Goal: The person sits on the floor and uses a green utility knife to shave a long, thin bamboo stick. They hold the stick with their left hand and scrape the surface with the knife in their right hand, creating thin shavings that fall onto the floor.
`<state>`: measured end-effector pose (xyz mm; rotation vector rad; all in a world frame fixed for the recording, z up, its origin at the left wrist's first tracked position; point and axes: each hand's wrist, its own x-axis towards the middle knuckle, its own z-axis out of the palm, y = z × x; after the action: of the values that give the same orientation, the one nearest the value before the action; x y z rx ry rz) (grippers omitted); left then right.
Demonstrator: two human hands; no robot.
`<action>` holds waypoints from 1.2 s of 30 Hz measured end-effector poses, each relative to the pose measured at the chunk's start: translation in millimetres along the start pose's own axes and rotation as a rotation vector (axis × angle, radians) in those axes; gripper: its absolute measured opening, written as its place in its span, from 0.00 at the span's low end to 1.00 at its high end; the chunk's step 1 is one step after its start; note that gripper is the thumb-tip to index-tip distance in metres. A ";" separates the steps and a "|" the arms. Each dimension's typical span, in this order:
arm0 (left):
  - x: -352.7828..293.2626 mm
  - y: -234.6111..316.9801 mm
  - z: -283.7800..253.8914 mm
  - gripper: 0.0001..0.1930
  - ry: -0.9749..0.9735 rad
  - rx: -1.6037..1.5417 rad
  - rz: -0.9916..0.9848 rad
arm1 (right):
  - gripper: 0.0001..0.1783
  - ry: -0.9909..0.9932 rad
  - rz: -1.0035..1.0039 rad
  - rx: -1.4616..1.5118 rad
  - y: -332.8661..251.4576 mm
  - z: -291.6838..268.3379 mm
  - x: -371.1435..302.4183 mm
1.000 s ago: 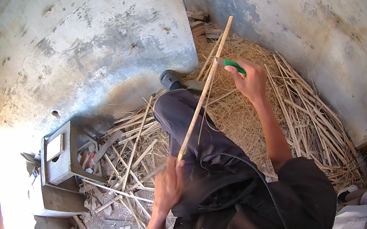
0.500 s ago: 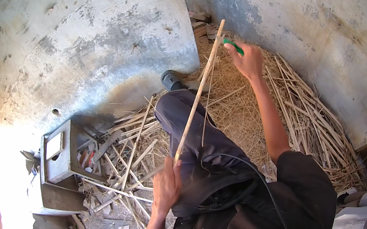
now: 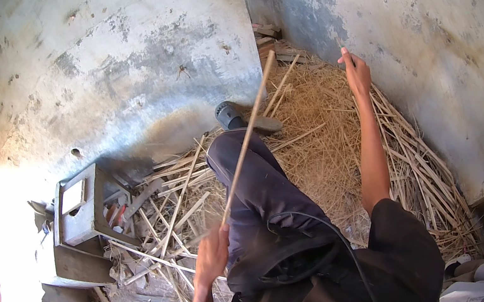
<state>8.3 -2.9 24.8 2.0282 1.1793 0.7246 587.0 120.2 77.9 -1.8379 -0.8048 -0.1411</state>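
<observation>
My left hand [image 3: 211,255] is closed round the lower end of a long, thin wooden stick [image 3: 247,140]. The stick slants up and to the right across my bent leg [image 3: 250,162], its far tip standing over the shavings. My right hand [image 3: 357,73] is raised at the far right, near the wall, well apart from the stick. It is closed on a small knife [image 3: 340,43], of which a thin bit of blade shows above the fingers; the handle is mostly hidden in the hand.
Pale shavings [image 3: 312,113] cover the floor, with a pile of long sticks [image 3: 417,166] along the right wall. More split sticks [image 3: 179,213] lie crosswise at the left, beside a wooden box [image 3: 81,203] holding odds and ends. A cable [image 3: 331,225] runs across my lap.
My right hand with the knife has swung off the stick's far end, out to the right. The stick's tip has dropped a little and shifted left; a thin strip no longer hangs beside it.
</observation>
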 end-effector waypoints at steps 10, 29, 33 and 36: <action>63.0 6.2 2.8 0.28 -0.293 -0.647 -0.265 | 0.31 -0.300 0.009 0.470 -9.1 25.4 -136.3; 106.4 64.0 9.1 0.26 -0.367 -0.745 -0.143 | 0.13 -0.714 -0.042 1.028 -131.3 12.9 -221.8; 108.6 71.6 5.6 0.26 -0.363 -0.662 -0.101 | 0.12 -0.718 -0.067 1.015 -138.9 11.5 -215.1; 107.4 76.3 3.1 0.26 -0.369 -0.650 -0.080 | 0.12 -0.704 -0.068 1.004 -148.2 3.1 -213.3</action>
<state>96.9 64.1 95.8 1.4732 0.6862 0.5645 336.4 54.5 96.4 -0.8669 -1.1318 0.7801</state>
